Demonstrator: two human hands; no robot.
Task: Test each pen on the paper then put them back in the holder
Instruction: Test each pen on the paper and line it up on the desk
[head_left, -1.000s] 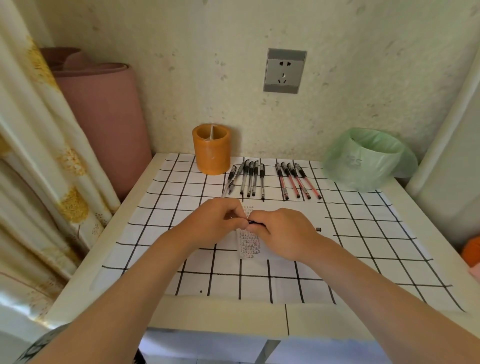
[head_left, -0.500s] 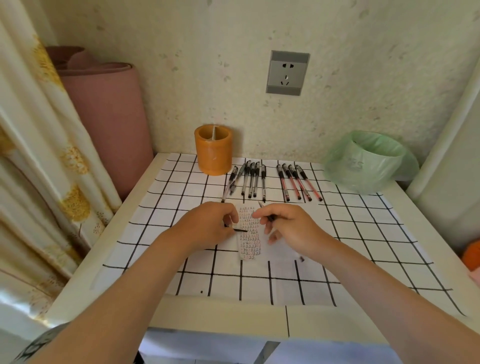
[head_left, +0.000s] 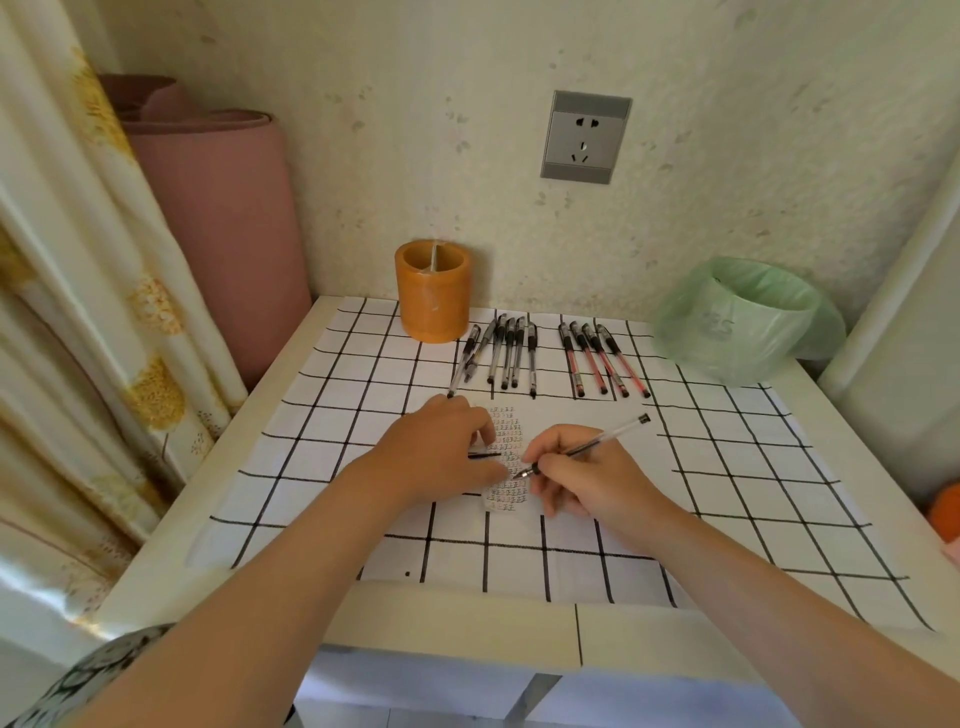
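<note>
The right hand (head_left: 587, 478) curled its fingers round a clear pen (head_left: 597, 441), the way you hold one to write. The tip touched the paper (head_left: 506, 426), and the back end pointed to 2 o'clock. That tilt let the tip mark the page.

The left hand (head_left: 441, 452) lay on the paper, likely to stop it sliding. Its fingers pinched a thin black cap (head_left: 485, 455), probably kept close to put back on.

At 12 o'clock from the hands lay the black pens (head_left: 501, 353), and at 1 o'clock the red pens (head_left: 602, 358), sorted by color. The orange holder (head_left: 434, 291) stood at 11 o'clock, with no pens poking out.
</note>
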